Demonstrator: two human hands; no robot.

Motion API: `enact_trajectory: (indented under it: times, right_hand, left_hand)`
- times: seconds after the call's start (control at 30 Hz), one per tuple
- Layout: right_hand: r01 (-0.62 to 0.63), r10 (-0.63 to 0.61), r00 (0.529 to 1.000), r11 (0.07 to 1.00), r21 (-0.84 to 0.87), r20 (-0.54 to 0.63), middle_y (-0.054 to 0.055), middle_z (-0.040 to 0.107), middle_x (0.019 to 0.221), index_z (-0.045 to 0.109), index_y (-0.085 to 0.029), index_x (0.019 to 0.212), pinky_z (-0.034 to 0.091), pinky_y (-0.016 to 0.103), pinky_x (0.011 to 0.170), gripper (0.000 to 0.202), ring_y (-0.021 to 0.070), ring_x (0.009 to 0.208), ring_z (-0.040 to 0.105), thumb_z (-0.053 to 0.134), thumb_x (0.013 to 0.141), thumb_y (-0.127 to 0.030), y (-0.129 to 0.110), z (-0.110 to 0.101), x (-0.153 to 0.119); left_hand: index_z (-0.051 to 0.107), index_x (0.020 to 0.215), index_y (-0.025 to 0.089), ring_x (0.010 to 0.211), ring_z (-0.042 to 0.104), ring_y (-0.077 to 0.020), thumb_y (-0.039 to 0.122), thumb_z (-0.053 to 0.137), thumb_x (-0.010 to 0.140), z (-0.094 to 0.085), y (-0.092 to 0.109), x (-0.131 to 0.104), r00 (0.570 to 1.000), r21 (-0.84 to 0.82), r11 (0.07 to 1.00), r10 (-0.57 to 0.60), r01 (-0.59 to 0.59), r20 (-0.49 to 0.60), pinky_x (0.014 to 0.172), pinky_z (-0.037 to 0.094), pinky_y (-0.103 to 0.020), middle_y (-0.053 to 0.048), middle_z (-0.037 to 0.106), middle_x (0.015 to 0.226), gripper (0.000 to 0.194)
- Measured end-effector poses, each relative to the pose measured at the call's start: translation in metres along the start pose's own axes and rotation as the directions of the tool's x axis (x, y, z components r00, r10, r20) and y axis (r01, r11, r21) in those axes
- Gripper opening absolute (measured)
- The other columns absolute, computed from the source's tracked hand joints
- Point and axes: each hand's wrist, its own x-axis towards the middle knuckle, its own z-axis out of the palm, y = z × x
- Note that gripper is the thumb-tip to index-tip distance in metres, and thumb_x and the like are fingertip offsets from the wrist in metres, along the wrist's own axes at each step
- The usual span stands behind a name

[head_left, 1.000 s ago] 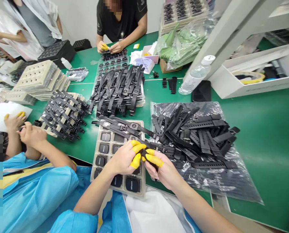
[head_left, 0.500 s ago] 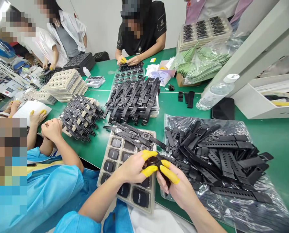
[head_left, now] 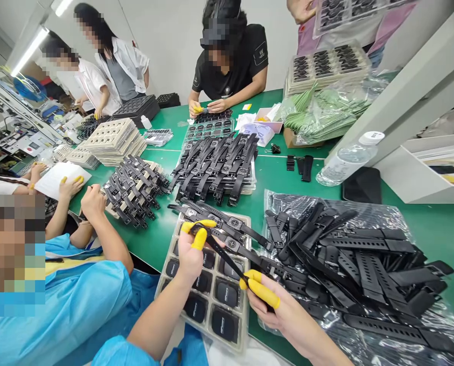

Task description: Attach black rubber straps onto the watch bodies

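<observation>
A black watch (head_left: 227,258) is stretched slantwise between my hands, seen nearly edge-on. My left hand (head_left: 191,258), with yellow finger cots, pinches its upper end. At the lower end, the yellow-tipped fingers of my right hand (head_left: 267,300) are closed on it. Beneath them lies a clear tray (head_left: 244,323) whose compartments hold square black watch cases (head_left: 225,323). Several strapped watches (head_left: 234,222) lie across the tray's far end. To the right, loose black watch straps (head_left: 349,254) are heaped on a plastic bag (head_left: 387,216).
Beyond the tray stands a stack topped with strapped watches (head_left: 215,162), with another watch pile (head_left: 135,190) to its left. A water bottle (head_left: 349,157) and dark phone (head_left: 362,184) lie right, near a white box (head_left: 421,178). A co-worker in blue (head_left: 78,305) sits close left.
My left hand has moved up and left, away from my right hand, drawing the watch out lengthwise. The view has shifted slightly. A person at the back right now lifts a tray.
</observation>
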Motion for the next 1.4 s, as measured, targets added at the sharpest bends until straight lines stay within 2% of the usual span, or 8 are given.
enact_trajectory:
  times: [0.1,0.23,0.37,0.5,0.63,0.93,1.17,1.4]
  right_hand:
    - [0.063,-0.069,0.991,0.997,-0.05,-0.112,-0.008,0.044,0.064,0.057,-0.023,0.092,0.013,0.023,0.046,0.046,0.0055,0.047,0.019,0.076,0.084,-0.065,-0.002,-0.004,-0.002]
    - [0.204,-0.227,0.943,0.972,-0.117,-0.245,-0.005,0.054,0.066,0.057,-0.023,0.091,0.022,0.023,0.045,0.046,0.0064,0.044,0.033,0.074,0.085,-0.066,-0.001,0.0,0.0]
    - [0.204,-0.216,0.953,0.976,-0.08,-0.21,-0.008,0.052,0.059,0.055,-0.023,0.093,0.024,0.021,0.043,0.049,0.0062,0.042,0.031,0.072,0.085,-0.068,0.004,0.008,0.003]
    - [0.172,-0.181,0.976,0.982,-0.082,-0.124,-0.009,0.05,0.052,0.056,-0.021,0.09,0.023,0.021,0.042,0.044,0.0067,0.041,0.031,0.07,0.087,-0.063,0.007,0.009,0.004]
    - [0.179,-0.175,0.981,0.983,0.032,-0.087,-0.011,0.047,0.046,0.056,-0.022,0.089,0.021,0.021,0.041,0.038,0.0062,0.038,0.026,0.072,0.087,-0.056,0.008,0.008,0.004]
    - [0.268,-0.247,0.962,0.938,0.222,-0.118,-0.012,0.044,0.044,0.055,-0.023,0.084,0.019,0.018,0.037,0.035,0.0054,0.037,0.022,0.078,0.085,-0.048,0.009,0.012,0.009]
    - [0.265,-0.228,0.962,0.907,0.326,-0.148,-0.011,0.044,0.047,0.056,-0.022,0.083,0.018,0.017,0.036,0.032,0.0051,0.038,0.023,0.081,0.082,-0.042,0.005,0.01,0.007]
    - [0.19,-0.156,0.975,0.955,0.229,-0.16,-0.013,0.039,0.046,0.053,-0.023,0.083,0.017,0.016,0.036,0.034,0.005,0.039,0.019,0.08,0.082,-0.043,0.001,0.006,0.005]
  left_hand:
    - [0.054,0.111,0.024,0.062,0.074,-0.0163,0.06,0.071,0.091,-0.001,-0.003,0.004,0.996,-0.028,0.999,-0.047,0.045,-0.082,0.06,0.065,-0.032,-0.007,0.079,0.109,0.045]
    - [0.06,0.123,0.022,0.079,0.079,-0.023,0.046,0.068,0.097,0.01,-0.01,-0.009,0.942,0.193,0.965,-0.222,0.176,0.251,0.07,0.068,-0.037,-0.012,0.077,0.121,0.036]
    - [0.066,0.135,0.022,0.127,0.068,-0.0265,0.012,0.053,0.095,0.016,-0.015,-0.023,0.787,0.456,0.844,-0.067,-0.283,0.613,0.112,0.056,-0.046,-0.01,0.071,0.137,0.043]
    - [0.057,0.146,0.022,0.134,0.062,-0.023,0.0,0.045,0.086,0.011,-0.018,-0.022,0.659,0.489,0.683,-0.017,-0.542,0.752,0.116,0.052,-0.043,-0.01,0.066,0.142,0.065]
    - [0.056,0.146,0.021,0.13,0.063,-0.0219,0.0,0.041,0.087,0.008,-0.017,-0.018,0.604,0.48,0.621,-0.013,-0.619,0.797,0.112,0.055,-0.039,-0.011,0.067,0.136,0.064]
    - [0.05,0.149,0.022,0.13,0.061,-0.0238,0.003,0.042,0.093,0.008,-0.023,-0.021,0.618,0.448,0.613,0.085,-0.651,0.782,0.111,0.056,-0.041,-0.012,0.063,0.135,0.059]
    - [0.038,0.157,0.019,0.134,0.055,-0.0278,0.018,0.039,0.104,0.01,-0.01,-0.019,0.525,0.363,0.66,0.055,-0.657,0.85,0.113,0.052,-0.047,-0.018,0.055,0.139,0.053]
    - [0.049,0.146,0.014,0.119,0.061,-0.0312,0.022,0.047,0.1,0.009,-0.018,-0.018,0.486,0.432,0.365,0.067,-0.825,0.872,0.1,0.059,-0.049,-0.018,0.063,0.123,0.047]
